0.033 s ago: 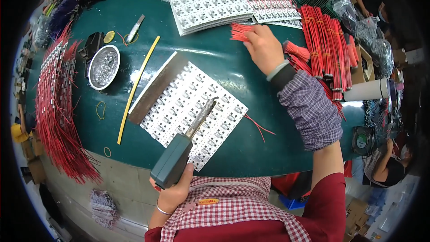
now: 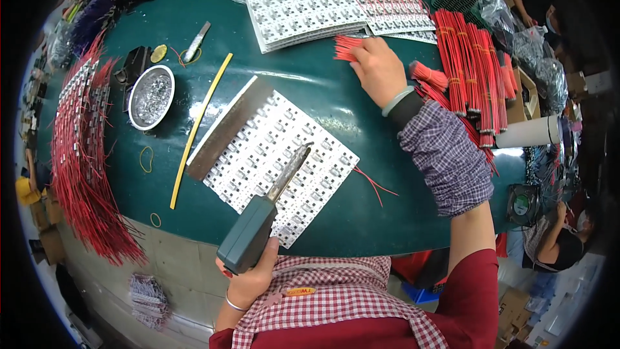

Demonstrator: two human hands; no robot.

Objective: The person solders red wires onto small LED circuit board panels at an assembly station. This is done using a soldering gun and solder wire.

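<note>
From the head view, the left grip is closed around a dark-green, gun-shaped plastic tool with a long metal tip, seemingly a soldering iron, its tip over a white sheet of small circuit boards on the green surface; whether it touches cannot be told. The right grip pinches a bunch of thin red wires beyond the sheet's upper right — the step in hand looks like picking out wire, and the next move seems to call for separating strands cleanly while keeping the tip steady. A brown, flat bar lies along the sheet's left side. Further left, a round, white-rimmed bowl holds loose silvery bits; at right, an open cardboard box stands beside the bundled wires — its contents are unclear.
</note>
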